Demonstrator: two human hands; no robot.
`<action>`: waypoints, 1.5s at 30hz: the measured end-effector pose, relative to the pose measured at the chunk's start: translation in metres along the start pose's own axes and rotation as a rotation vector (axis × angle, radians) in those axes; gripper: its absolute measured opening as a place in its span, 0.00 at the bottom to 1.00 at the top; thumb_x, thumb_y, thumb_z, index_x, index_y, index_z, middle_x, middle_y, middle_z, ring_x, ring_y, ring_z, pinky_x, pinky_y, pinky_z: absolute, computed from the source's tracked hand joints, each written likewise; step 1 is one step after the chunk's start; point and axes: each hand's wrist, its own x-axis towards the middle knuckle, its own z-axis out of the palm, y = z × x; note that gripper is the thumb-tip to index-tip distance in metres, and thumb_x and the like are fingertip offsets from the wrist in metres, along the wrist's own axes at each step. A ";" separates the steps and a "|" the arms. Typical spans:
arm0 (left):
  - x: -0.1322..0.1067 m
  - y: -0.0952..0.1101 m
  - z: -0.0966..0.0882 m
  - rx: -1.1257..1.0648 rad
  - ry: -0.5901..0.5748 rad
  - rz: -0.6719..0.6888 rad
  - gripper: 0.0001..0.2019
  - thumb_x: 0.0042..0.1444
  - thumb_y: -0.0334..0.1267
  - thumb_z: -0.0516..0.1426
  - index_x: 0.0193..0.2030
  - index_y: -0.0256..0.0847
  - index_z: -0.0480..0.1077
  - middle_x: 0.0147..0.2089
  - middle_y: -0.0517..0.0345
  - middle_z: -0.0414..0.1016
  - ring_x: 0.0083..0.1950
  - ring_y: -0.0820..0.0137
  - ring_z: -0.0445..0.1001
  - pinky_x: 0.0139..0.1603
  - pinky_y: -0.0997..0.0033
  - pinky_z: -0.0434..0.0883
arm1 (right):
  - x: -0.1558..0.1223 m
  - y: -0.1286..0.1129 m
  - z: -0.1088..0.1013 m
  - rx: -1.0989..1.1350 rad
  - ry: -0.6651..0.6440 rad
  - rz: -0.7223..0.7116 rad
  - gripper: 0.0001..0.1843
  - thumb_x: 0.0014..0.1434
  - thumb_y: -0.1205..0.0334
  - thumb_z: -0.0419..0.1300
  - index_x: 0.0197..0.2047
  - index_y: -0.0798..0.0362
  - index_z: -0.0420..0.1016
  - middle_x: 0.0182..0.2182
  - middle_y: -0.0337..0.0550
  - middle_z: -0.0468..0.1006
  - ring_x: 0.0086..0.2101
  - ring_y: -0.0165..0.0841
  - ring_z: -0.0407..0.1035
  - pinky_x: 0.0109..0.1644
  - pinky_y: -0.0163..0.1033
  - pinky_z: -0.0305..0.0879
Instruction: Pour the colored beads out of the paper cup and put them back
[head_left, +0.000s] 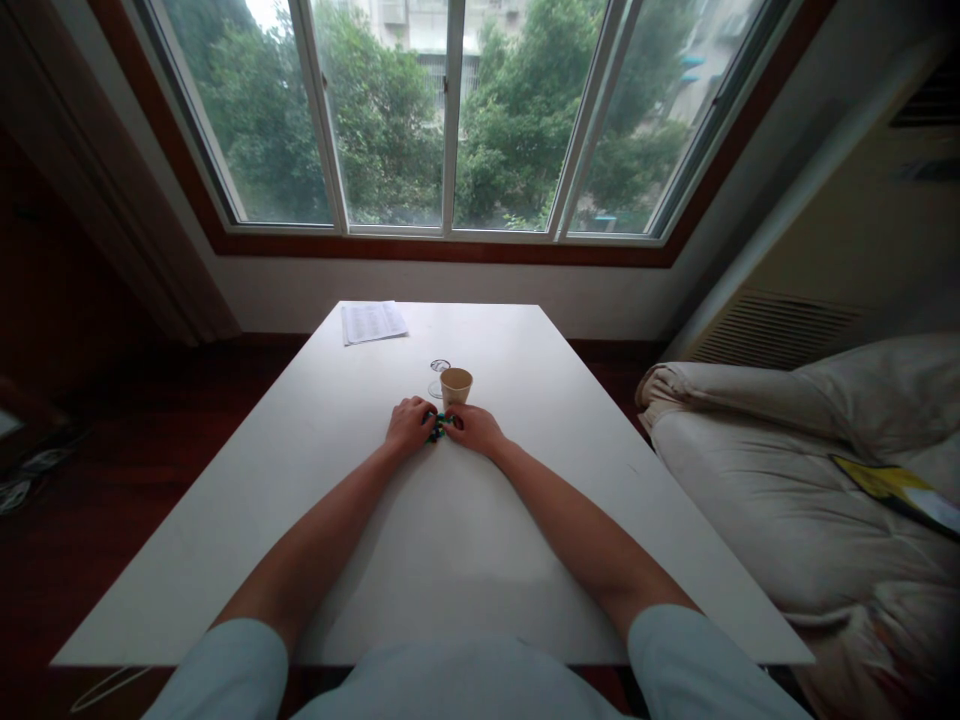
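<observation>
Pale blue sleeves (690, 655) are sitting nearest the head camera, bare forearms (330, 535) extending over the counter (247, 480). Fingers of the left hand (410, 424) and right hand (475, 428) are curling about a small cluster (438, 430) between them; whether they are clenching it, I cannot tell. With a cup (456, 385) standing just behind the right hand, a stray knuckle could be tipping it. Green and dark lumps are forming the cluster; the matte brown cup is flaring upward above smooth white.

No legible text, labels or numbers.
</observation>
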 end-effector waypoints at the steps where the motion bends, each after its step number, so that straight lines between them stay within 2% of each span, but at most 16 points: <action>1: 0.000 0.000 0.000 0.000 0.000 0.000 0.11 0.70 0.40 0.60 0.51 0.47 0.85 0.56 0.50 0.83 0.59 0.56 0.76 0.63 0.56 0.72 | 0.000 0.000 0.000 -0.004 0.000 -0.012 0.13 0.73 0.51 0.65 0.54 0.46 0.83 0.42 0.41 0.86 0.43 0.35 0.77 0.43 0.36 0.61; 5: 0.000 0.000 0.001 -0.009 0.001 0.001 0.11 0.70 0.40 0.60 0.51 0.47 0.85 0.57 0.50 0.83 0.58 0.56 0.76 0.63 0.55 0.72 | 0.000 0.002 -0.001 -0.005 -0.003 -0.050 0.09 0.73 0.57 0.64 0.52 0.47 0.83 0.46 0.42 0.86 0.44 0.35 0.76 0.44 0.36 0.61; 10: -0.001 0.000 0.001 -0.013 0.002 0.001 0.12 0.70 0.40 0.60 0.52 0.47 0.85 0.56 0.49 0.83 0.58 0.55 0.76 0.63 0.54 0.72 | 0.000 0.005 0.002 0.000 0.003 -0.088 0.06 0.71 0.62 0.63 0.48 0.49 0.82 0.46 0.43 0.85 0.44 0.35 0.75 0.46 0.36 0.62; 14: -0.001 0.000 0.001 -0.017 0.002 -0.002 0.11 0.70 0.40 0.60 0.51 0.48 0.85 0.56 0.50 0.83 0.59 0.56 0.76 0.62 0.56 0.72 | 0.000 0.005 0.003 0.009 0.009 -0.110 0.08 0.67 0.66 0.62 0.47 0.49 0.81 0.47 0.44 0.85 0.45 0.36 0.75 0.48 0.36 0.63; 20: -0.001 0.001 0.001 -0.019 -0.002 0.000 0.11 0.71 0.40 0.60 0.51 0.47 0.85 0.56 0.50 0.83 0.59 0.55 0.76 0.63 0.55 0.72 | 0.000 0.008 0.007 0.031 0.034 -0.125 0.11 0.67 0.67 0.62 0.50 0.49 0.82 0.50 0.45 0.84 0.49 0.38 0.76 0.53 0.37 0.68; 24: -0.001 0.001 0.001 -0.015 0.005 0.005 0.11 0.71 0.40 0.60 0.52 0.47 0.85 0.56 0.50 0.83 0.58 0.56 0.76 0.62 0.56 0.72 | 0.003 0.012 0.012 0.060 0.097 -0.167 0.12 0.67 0.69 0.61 0.50 0.49 0.83 0.51 0.47 0.84 0.51 0.39 0.76 0.56 0.38 0.69; 29: -0.001 0.000 0.002 0.002 -0.001 0.006 0.11 0.71 0.40 0.60 0.52 0.46 0.85 0.56 0.50 0.83 0.58 0.56 0.76 0.62 0.57 0.72 | 0.007 0.018 0.021 0.115 0.209 -0.236 0.09 0.66 0.71 0.62 0.43 0.49 0.83 0.45 0.46 0.84 0.46 0.39 0.77 0.52 0.40 0.71; 33: -0.001 -0.001 0.003 0.002 0.008 0.018 0.12 0.71 0.40 0.60 0.52 0.46 0.85 0.56 0.50 0.83 0.58 0.57 0.77 0.62 0.57 0.72 | 0.009 0.022 0.024 0.160 0.301 -0.295 0.09 0.66 0.72 0.63 0.43 0.48 0.82 0.43 0.46 0.83 0.44 0.38 0.76 0.51 0.40 0.71; 40: -0.002 0.002 -0.001 0.006 0.004 0.009 0.11 0.71 0.40 0.60 0.52 0.47 0.85 0.56 0.50 0.83 0.58 0.56 0.77 0.62 0.56 0.72 | 0.006 0.018 0.019 0.211 0.424 -0.359 0.07 0.70 0.69 0.61 0.44 0.48 0.80 0.39 0.44 0.81 0.40 0.37 0.74 0.48 0.40 0.70; 45: -0.002 0.005 -0.004 0.000 -0.001 0.004 0.11 0.71 0.40 0.60 0.51 0.46 0.86 0.56 0.49 0.83 0.58 0.56 0.77 0.63 0.56 0.72 | 0.004 0.013 0.014 0.213 0.566 -0.338 0.07 0.74 0.65 0.59 0.42 0.48 0.78 0.37 0.44 0.79 0.39 0.38 0.72 0.46 0.42 0.71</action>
